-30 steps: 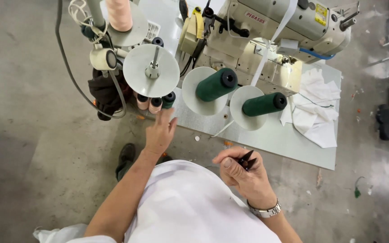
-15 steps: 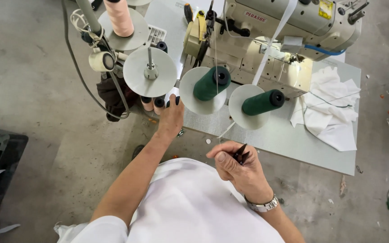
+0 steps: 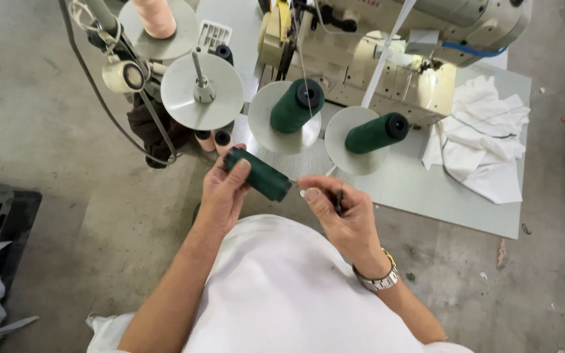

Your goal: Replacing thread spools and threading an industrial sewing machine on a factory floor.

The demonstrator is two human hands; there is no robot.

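torso: plain white short-sleeved top (image 3: 295,287), smooth fabric | left hand (image 3: 220,196): bare, forearm uncovered | right hand (image 3: 341,216): bare | silver metal link wristwatch (image 3: 377,280) just below right hand, gold-toned edge

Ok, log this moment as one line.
left hand: holds green spool | right hand: pinching at spool tip, small dark tool in fingers | stand: two green spools

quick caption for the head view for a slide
Left hand holds a dark green thread cone beside the right hand, below an industrial sewing machine.
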